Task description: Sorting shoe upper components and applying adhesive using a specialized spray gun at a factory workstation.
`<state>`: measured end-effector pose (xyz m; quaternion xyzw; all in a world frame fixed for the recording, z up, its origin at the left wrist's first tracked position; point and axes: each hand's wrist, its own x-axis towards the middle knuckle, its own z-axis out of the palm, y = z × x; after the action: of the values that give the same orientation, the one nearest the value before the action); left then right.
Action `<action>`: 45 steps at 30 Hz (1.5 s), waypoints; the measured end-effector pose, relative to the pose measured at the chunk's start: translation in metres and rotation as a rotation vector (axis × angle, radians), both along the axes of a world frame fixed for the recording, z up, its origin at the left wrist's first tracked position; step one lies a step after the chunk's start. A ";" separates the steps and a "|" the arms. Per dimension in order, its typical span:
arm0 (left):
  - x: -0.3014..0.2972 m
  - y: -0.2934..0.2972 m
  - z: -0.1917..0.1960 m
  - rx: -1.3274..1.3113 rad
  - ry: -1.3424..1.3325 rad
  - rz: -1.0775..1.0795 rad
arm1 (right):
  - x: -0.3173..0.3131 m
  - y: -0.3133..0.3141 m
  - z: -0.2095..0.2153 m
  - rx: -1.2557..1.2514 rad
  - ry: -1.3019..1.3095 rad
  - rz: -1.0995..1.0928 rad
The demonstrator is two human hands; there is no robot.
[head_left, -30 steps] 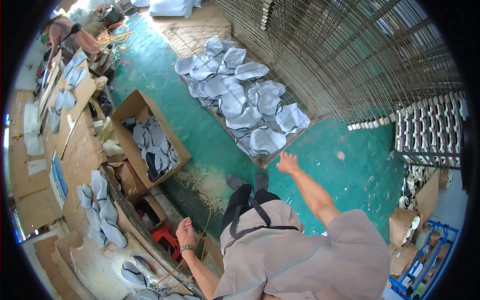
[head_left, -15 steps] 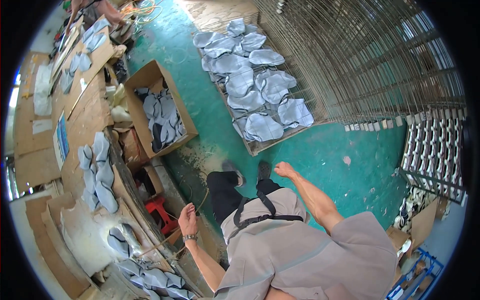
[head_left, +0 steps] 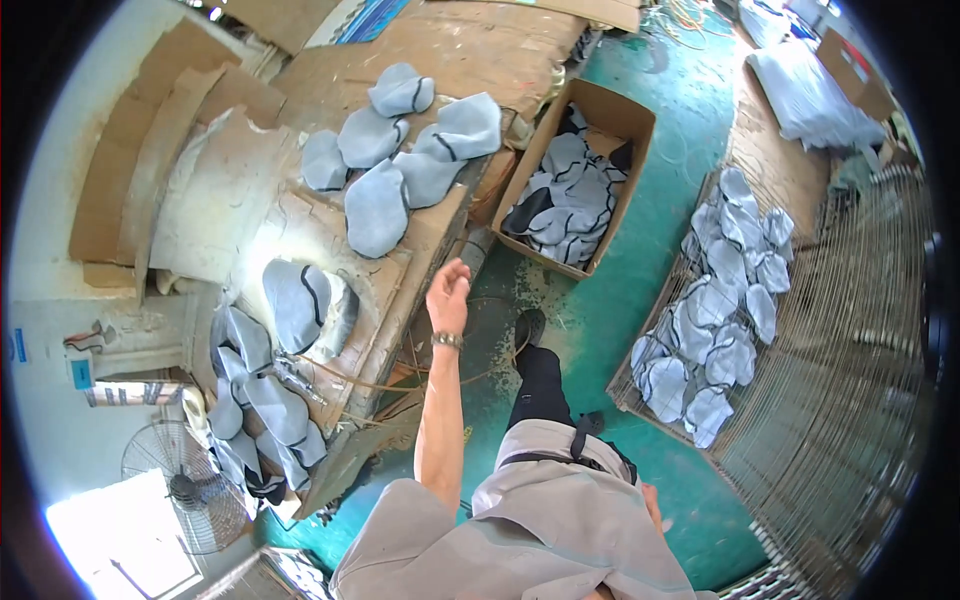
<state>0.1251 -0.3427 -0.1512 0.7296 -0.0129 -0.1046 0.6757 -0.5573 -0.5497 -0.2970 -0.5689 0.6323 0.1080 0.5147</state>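
My left hand [head_left: 448, 295] hangs in front of the workbench edge, fingers loosely bent and nothing visible in them. Closest to it on the workbench [head_left: 270, 190] lies a group of grey, sock-like fabric shoe uppers [head_left: 377, 210] with dark trim. Another grey upper [head_left: 295, 305] sits under a bright patch of light, beside more in a heap [head_left: 275, 405]. My right hand [head_left: 652, 505] is low by my hip, mostly hidden behind my body; its fingers cannot be made out.
An open cardboard box [head_left: 625, 110] holding more grey uppers stands on the green floor beside the bench. To the right, a low wire rack [head_left: 625, 395] carries several uppers. A fan [head_left: 182, 487] stands at the lower left, and a cord [head_left: 390, 385] hangs off the bench.
My view has swung left toward the bench, so the rack now lies far right. My left hand is closer to the nearby uppers; my right hand has dropped behind my body.
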 end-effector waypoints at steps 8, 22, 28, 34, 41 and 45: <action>0.196 -0.031 -0.068 -0.879 0.494 0.791 | 0.344 -0.074 0.030 0.213 -0.072 0.296; 0.247 -0.073 -0.053 -0.473 0.614 1.343 | 0.937 -0.058 0.073 0.433 -0.500 -0.027; 0.246 -0.074 -0.054 -0.608 0.521 1.343 | 0.968 -0.049 0.076 0.530 -0.634 -0.252; 0.241 -0.059 -0.062 -0.721 0.420 1.264 | 0.940 -0.037 0.138 0.415 -0.859 -0.171; 0.237 -0.047 -0.024 -0.875 0.294 1.075 | 0.881 -0.024 0.182 0.342 -1.026 -0.259; 0.195 -0.055 0.034 -0.887 0.195 0.978 | 0.822 -0.054 0.200 0.283 -1.145 -0.394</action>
<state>0.3197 -0.3976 -0.1176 0.2915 0.3389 0.1638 0.8794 0.2643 -0.6041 -0.0973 -0.3353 0.3288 -0.2284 0.8528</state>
